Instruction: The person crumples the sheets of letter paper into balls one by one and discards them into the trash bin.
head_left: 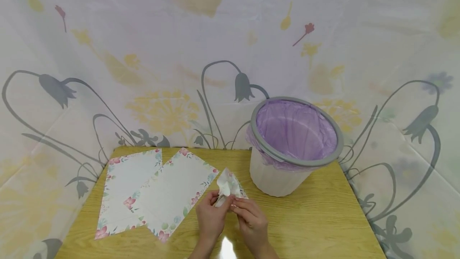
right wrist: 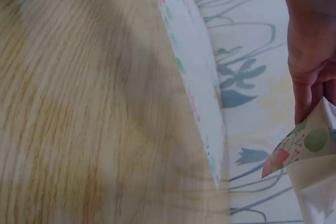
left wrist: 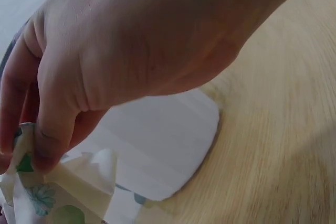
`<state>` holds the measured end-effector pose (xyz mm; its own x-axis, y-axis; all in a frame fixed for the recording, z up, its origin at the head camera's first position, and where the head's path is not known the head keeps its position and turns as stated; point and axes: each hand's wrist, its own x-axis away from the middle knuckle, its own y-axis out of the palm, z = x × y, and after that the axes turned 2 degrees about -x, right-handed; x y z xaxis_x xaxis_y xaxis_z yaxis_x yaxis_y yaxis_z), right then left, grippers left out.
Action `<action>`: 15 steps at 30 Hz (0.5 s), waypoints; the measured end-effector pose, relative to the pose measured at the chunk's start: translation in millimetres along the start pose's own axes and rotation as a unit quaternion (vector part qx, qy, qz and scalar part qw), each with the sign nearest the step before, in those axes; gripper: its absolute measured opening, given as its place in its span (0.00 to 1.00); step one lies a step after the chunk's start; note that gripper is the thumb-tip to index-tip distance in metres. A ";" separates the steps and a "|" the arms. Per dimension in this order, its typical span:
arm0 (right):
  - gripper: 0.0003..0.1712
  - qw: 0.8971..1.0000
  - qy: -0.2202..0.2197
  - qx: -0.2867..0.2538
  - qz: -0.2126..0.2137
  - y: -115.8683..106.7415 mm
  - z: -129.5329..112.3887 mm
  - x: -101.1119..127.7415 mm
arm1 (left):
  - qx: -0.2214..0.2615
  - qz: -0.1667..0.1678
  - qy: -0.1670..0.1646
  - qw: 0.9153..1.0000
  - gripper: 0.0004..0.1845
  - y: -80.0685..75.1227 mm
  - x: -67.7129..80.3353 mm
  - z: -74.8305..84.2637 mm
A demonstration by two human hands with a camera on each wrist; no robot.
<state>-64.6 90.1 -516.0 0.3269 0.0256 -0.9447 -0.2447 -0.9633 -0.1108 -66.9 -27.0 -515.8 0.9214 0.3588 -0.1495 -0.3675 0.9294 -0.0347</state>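
Both hands hold a crumpled sheet of floral-bordered paper [head_left: 228, 185] between them, low over the front middle of the table. My left hand [head_left: 211, 216] pinches its left side between thumb and fingers. In the left wrist view, the thumb of the left hand [left wrist: 105, 51] presses on the creased paper [left wrist: 68, 192], where green leaves and a blue flower show. From the right, my right hand [head_left: 251, 223] pinches the paper with its fingertips. A pointed corner of the paper [right wrist: 310, 145] sticks out below the right hand [right wrist: 310, 56] in the right wrist view.
Two flat floral-bordered sheets overlap on the left of the table: an outer sheet [head_left: 123, 187] and an inner sheet [head_left: 179, 191]. A white bin [head_left: 269, 175] with a grey rim and purple liner stands behind and right of the hands. A flower-printed cloth [head_left: 143, 51] surrounds the wooden table [head_left: 323, 219].
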 end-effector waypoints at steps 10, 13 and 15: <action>0.22 0.991 0.100 -0.080 -0.039 -11.7 4.8 24.0 | -0.015 0.017 0.061 0.998 0.09 -2.1 -5.1 -10.4; 0.29 0.984 0.158 -0.054 -0.064 -17.6 7.4 31.0 | -0.009 0.011 0.077 0.997 0.09 -6.5 -7.4 -12.1; 0.34 0.976 0.195 -0.027 -0.096 -22.3 8.7 30.7 | -0.002 0.000 0.085 0.996 0.09 -9.3 -8.3 -12.1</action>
<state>-57.0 114.8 -545.2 0.6867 0.1142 -0.7179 -0.0990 -0.9637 -0.2480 -72.7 -39.7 -526.2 0.8868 0.3385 -0.3146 -0.3681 0.9290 -0.0378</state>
